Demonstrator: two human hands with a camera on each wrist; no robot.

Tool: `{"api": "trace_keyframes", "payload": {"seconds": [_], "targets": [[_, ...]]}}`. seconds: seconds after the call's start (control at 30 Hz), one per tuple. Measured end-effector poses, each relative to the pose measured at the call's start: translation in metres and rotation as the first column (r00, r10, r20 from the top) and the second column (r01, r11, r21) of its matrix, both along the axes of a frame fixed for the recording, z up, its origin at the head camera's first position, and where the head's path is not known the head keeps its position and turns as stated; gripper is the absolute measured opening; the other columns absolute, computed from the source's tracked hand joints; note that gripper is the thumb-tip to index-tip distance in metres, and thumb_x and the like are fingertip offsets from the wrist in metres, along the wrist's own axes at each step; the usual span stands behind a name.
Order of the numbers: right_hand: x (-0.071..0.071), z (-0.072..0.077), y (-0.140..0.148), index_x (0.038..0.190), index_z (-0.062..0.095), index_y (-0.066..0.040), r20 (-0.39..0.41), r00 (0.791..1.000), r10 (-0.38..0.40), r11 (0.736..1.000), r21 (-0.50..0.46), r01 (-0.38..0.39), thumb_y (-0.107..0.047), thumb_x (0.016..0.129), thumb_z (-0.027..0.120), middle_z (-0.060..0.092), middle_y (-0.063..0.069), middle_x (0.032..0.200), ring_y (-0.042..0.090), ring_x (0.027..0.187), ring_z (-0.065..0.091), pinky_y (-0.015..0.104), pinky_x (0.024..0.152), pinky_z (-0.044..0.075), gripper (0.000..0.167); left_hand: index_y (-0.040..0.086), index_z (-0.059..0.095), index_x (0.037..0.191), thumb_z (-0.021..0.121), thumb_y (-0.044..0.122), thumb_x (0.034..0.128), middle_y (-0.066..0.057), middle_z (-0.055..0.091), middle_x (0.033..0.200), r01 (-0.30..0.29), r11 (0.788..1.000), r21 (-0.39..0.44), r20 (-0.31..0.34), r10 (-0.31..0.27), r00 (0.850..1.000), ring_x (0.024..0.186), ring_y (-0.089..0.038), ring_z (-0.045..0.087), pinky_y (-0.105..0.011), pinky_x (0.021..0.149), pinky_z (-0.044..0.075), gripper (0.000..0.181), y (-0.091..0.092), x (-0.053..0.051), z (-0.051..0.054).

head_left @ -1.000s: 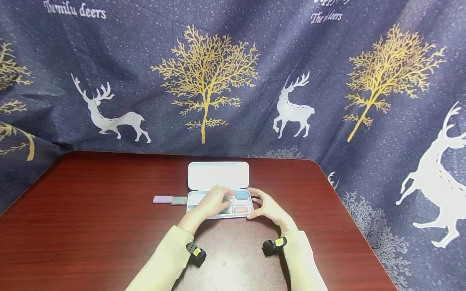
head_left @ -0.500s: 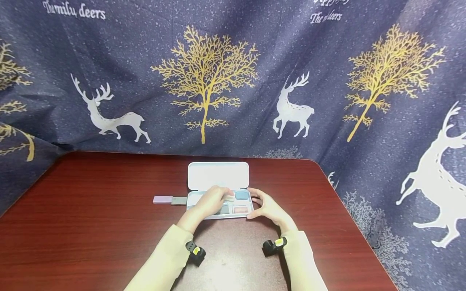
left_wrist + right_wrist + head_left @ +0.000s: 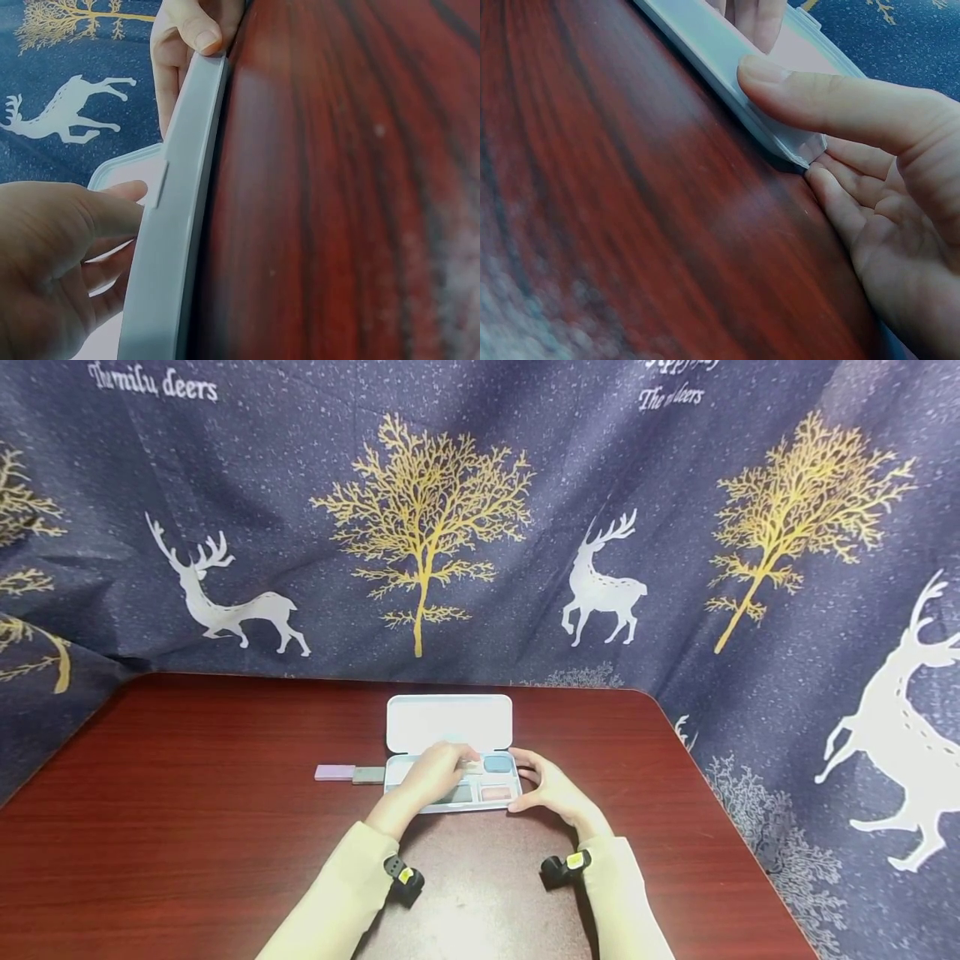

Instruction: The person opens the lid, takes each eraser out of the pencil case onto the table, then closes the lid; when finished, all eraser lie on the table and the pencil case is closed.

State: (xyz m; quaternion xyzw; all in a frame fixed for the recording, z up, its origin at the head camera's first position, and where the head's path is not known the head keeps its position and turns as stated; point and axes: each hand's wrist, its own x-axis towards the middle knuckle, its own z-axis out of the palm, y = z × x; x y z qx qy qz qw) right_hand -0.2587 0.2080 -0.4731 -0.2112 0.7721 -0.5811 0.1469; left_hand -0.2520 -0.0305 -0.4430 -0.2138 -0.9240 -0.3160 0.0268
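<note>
A pale blue hinged case (image 3: pixel 450 724) lies on the table with its lid raised at the back and several compartments in front. Inside are a blue block (image 3: pixel 497 764), a pink block (image 3: pixel 496 793) and a dark grey piece (image 3: pixel 459 794). My left hand (image 3: pixel 432 774) reaches into the case, its thumb and fingertips pinching a small pale block (image 3: pixel 471 768); the case wall hides those fingertips in the left wrist view. My right hand (image 3: pixel 552 789) grips the case's right end, thumb on the front edge (image 3: pixel 765 79), fingers at the side and back.
Left of the case, a purple flat block (image 3: pixel 334 772) and a grey-green flat block (image 3: pixel 368 774) lie end to end, the latter against the case. The dark red table (image 3: pixel 187 843) ends at a navy curtain (image 3: pixel 480 527) with deer and trees.
My left hand shifts very slightly left and lower over the pale block, showing more of the dark grey piece. The right hand and the case stay still.
</note>
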Motion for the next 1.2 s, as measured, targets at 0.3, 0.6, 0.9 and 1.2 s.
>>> {"api": "trace_keyframes", "payload": {"seconds": [0.3, 0.6, 0.9, 1.2], "targets": [[-0.0002, -0.0011, 0.0006, 0.145, 0.034, 0.009, -0.016, 1.000, 0.009, 1.000, 0.001, -0.009, 0.008, 0.069, 0.079, 0.039, 0.032, 0.145, 0.046, 0.134, 0.040, 0.049, 0.114, 0.034, 0.088, 0.006, 0.072, 0.107, 0.073, 0.010, 0.0830, -0.010, 0.074, 0.106, -0.034, 0.999, -0.030, -0.015, 0.033, 0.999, 0.101, -0.028, 0.068, -0.041, 0.094, 0.052, 0.024, 0.0024, 0.0000, 0.0038], [-0.0001, -0.0013, 0.0003, 0.145, 0.033, 0.010, -0.016, 1.000, 0.012, 1.000, -0.001, -0.012, 0.008, 0.069, 0.079, 0.039, 0.032, 0.145, 0.047, 0.134, 0.040, 0.052, 0.115, 0.032, 0.088, 0.007, 0.074, 0.100, 0.079, 0.010, 0.0754, -0.008, 0.075, 0.098, -0.081, 0.996, -0.022, -0.036, 0.080, 0.996, 0.092, -0.023, 0.070, -0.037, 0.086, 0.055, 0.026, 0.0043, -0.0032, 0.0002], [0.0018, 0.0021, -0.0010, 0.145, 0.032, 0.009, 0.011, 1.000, -0.002, 1.000, 0.013, 0.001, 0.007, 0.070, 0.079, 0.036, 0.031, 0.148, 0.047, 0.135, 0.038, 0.050, 0.113, 0.035, 0.089, 0.006, 0.074, 0.099, 0.080, 0.008, 0.0732, -0.008, 0.075, 0.096, -0.096, 0.995, -0.009, -0.036, 0.095, 0.995, 0.090, -0.023, 0.070, -0.037, 0.085, 0.055, 0.027, 0.0053, -0.0045, -0.0009], [0.0020, 0.0034, -0.0012, 0.145, 0.033, 0.009, 0.020, 1.000, -0.007, 1.000, 0.002, 0.007, 0.008, 0.070, 0.078, 0.037, 0.030, 0.149, 0.046, 0.135, 0.038, 0.050, 0.114, 0.034, 0.088, 0.005, 0.074, 0.101, 0.078, 0.008, 0.0749, -0.008, 0.074, 0.095, -0.116, 0.993, -0.027, 0.000, 0.116, 0.993, 0.092, -0.024, 0.070, -0.037, 0.087, 0.055, 0.026, 0.0078, -0.0043, 0.0035]]}}
